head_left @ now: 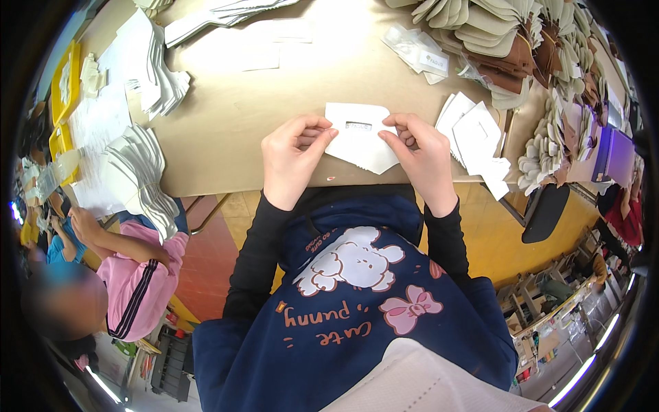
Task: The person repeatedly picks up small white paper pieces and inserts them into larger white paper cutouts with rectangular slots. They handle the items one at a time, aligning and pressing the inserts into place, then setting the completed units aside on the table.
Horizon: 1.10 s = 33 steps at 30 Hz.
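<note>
Between my two hands, just above the table's near edge, is a flat white cut piece point(364, 152) with a rounded top corner and a pointed lower end. A small rectangular window in it shows a printed label point(358, 126). My left hand point(296, 152) pinches its left edge between thumb and fingers. On the opposite edge, my right hand point(424, 152) pinches it the same way. To the right of my right hand lie several loose white cut pieces point(475, 134), one with a similar opening. Whether the held piece is one layer or more, I cannot tell.
Stacks of white pieces point(141, 175) line the table's left side, near a yellow tray point(65, 82). Clear bags with labels point(415, 51) lie at the back, beside piles of beige and brown pieces point(491, 34). A person in pink point(147, 285) sits at the left.
</note>
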Motion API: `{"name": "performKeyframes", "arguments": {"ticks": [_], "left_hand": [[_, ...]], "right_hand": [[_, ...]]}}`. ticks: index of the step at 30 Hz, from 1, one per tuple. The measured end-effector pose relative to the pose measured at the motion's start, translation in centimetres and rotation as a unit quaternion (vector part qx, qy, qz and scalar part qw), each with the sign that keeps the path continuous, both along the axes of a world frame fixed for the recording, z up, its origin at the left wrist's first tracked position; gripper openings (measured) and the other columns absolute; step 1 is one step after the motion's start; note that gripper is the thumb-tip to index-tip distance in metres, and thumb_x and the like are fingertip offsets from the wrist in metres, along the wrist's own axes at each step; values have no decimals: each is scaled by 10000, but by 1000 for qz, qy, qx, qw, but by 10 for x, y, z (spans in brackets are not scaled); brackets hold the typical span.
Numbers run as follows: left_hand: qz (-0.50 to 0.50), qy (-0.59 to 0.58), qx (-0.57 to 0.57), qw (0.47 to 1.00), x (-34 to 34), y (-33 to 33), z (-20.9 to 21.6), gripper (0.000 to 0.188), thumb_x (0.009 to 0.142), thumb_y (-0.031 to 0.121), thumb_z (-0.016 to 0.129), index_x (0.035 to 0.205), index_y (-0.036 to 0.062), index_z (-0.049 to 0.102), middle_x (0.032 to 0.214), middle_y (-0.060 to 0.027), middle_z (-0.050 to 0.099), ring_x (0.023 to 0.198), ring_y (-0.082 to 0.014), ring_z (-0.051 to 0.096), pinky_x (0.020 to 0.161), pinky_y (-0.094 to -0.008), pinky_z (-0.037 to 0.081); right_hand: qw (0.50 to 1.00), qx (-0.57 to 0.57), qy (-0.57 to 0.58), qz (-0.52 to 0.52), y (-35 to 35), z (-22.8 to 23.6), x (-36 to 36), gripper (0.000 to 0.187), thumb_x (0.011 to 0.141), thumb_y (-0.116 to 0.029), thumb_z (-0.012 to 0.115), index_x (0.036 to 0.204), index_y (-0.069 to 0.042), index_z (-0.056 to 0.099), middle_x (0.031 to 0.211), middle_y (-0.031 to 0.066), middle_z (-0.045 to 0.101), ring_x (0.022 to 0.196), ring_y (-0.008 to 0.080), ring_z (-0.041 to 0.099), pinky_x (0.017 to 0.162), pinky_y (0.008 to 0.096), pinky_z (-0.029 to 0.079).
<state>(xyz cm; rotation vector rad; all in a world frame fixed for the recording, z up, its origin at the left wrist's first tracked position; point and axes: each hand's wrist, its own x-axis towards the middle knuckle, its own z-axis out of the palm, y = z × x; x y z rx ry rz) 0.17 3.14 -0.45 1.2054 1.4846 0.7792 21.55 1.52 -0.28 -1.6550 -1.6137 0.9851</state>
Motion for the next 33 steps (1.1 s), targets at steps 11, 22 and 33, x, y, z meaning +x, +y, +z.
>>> {"name": "performKeyframes", "arguments": {"ticks": [11,22,33], "left_hand": [[-4,43,-14,999,5,1,6,122,839,23,770,915,-29,690,812,-86,713,683,-122,687,650,-248,556],[1,52,-36,998,7,3,7,124,839,28,770,895,-27,674,788,-75,703,669,-114,672,640,-245,546],[-7,52,-38,998,6,4,7,124,842,31,768,877,-21,661,791,-59,699,682,-108,673,643,-244,545]], "right_hand": [[1000,5,-23,15,5,3,-1,180,820,-19,786,972,-19,690,731,50,569,591,113,475,548,253,407],[999,-36,-2,21,10,6,1,167,828,-23,782,971,-16,696,709,46,539,584,105,457,541,253,393],[999,-39,-4,17,9,4,1,167,824,-23,787,970,-18,704,717,45,556,586,103,474,543,250,403]]}}
